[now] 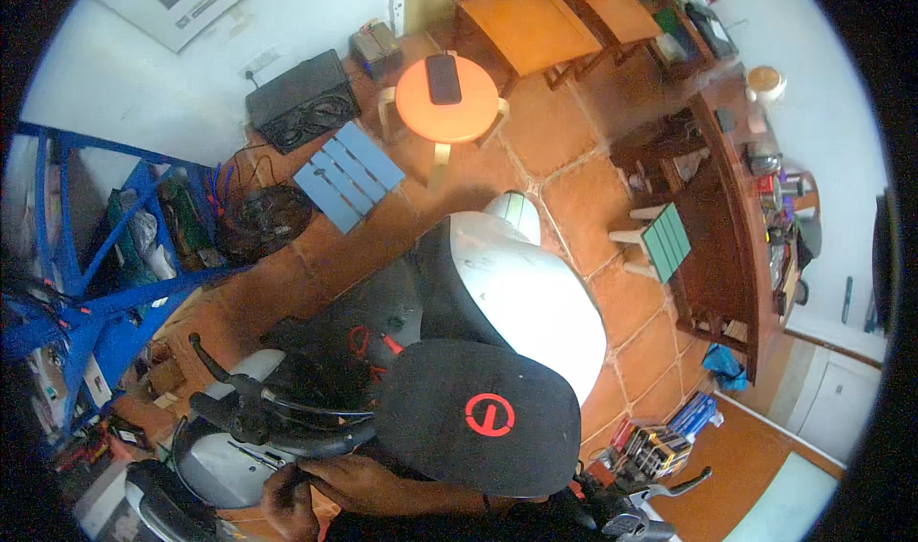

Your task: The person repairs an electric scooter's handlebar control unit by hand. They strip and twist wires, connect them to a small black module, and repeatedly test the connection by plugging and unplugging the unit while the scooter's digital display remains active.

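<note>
Curled fingers (325,475) of left hand (287,506) and right hand (356,482) together at near left; cannot tell whether grasping anything. Close to scooter's white front panel (222,470). Apparently mid-job; nothing visibly finished, remaining steps unclear.

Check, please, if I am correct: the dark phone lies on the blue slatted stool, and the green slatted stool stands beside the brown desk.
Only one part is wrong: the dark phone lies on the round orange stool, not the blue slatted stool, as the head view shows. The green slatted stool does stand beside the brown desk.
</note>
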`<action>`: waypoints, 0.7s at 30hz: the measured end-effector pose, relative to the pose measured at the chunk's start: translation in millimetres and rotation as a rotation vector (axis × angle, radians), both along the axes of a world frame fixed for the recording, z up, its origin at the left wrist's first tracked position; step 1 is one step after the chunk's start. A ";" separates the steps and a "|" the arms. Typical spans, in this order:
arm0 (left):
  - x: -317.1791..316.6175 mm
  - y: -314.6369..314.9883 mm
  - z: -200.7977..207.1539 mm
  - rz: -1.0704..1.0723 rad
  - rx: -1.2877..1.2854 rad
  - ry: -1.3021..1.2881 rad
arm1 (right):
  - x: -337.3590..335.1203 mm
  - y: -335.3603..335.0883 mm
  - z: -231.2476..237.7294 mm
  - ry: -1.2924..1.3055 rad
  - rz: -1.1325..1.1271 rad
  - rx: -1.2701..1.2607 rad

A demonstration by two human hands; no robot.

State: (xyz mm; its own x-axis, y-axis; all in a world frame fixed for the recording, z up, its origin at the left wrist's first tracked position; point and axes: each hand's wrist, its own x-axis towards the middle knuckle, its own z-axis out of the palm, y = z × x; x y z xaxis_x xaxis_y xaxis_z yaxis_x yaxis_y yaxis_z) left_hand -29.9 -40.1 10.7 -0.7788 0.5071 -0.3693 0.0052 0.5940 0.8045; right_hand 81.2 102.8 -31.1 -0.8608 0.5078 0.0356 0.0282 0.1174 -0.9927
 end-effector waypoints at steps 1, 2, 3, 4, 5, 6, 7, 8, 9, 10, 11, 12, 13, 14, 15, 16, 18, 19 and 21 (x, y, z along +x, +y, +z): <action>-0.4 4.4 5.7 0.040 -0.015 -0.062 | -1.1 1.4 2.6 -0.004 -0.009 -0.005; -0.3 5.5 5.6 0.068 0.017 -0.011 | -6.7 16.4 13.0 -0.081 0.143 -0.084; 1.6 6.0 2.1 0.099 0.048 0.040 | -11.9 34.5 23.0 -0.156 0.299 -0.163; -0.4 9.1 4.8 0.104 0.080 0.073 | -14.6 43.8 34.3 -0.243 0.431 -0.246; 6.6 37.7 27.0 0.109 0.049 -0.024 | -13.8 35.7 32.1 -0.145 0.292 -0.086; 5.0 39.1 16.6 0.105 0.110 0.006 | -11.2 22.3 20.1 -0.050 0.153 0.070; 4.9 32.0 -3.4 0.103 0.165 0.044 | -8.6 4.9 4.5 0.052 0.013 0.217; 0.1 32.6 4.1 0.100 0.046 -0.029 | 0.1 -27.1 -31.7 0.094 -0.029 0.134; 4.9 19.1 12.6 0.157 -0.076 -0.089 | 1.7 -14.6 -17.7 -0.044 0.114 0.265; 3.8 25.0 12.6 0.260 -0.103 -0.204 | 0.6 -7.0 -10.9 -0.185 0.329 0.234; -1.8 17.6 2.0 -0.018 -0.064 -0.034 | -4.4 11.2 -1.8 -0.253 0.378 -0.041; 1.3 19.9 -7.5 0.171 0.070 -0.178 | -3.5 4.9 -6.4 -0.039 0.070 0.113; 3.1 28.5 4.8 0.104 0.106 -0.134 | -5.1 9.8 4.3 -0.022 0.006 0.100; -3.5 40.7 7.3 0.022 0.178 -0.086 | -9.0 11.2 10.3 0.017 -0.056 0.127; -8.2 40.1 0.9 -0.055 0.185 0.020 | -7.6 6.8 6.3 -0.006 -0.067 0.187; -4.4 29.8 -1.1 -0.122 0.175 0.120 | -8.9 6.4 14.5 0.009 -0.065 0.199; 1.7 20.1 -12.3 -0.083 0.316 0.132 | -8.7 -7.5 19.7 -0.054 -0.092 0.166; 0.5 14.7 -13.5 -0.056 0.408 0.074 | -10.9 -16.3 22.4 -0.053 -0.114 0.182; 1.8 10.0 -22.7 -0.078 0.591 0.078 | -14.8 -23.9 32.8 -0.049 -0.167 0.281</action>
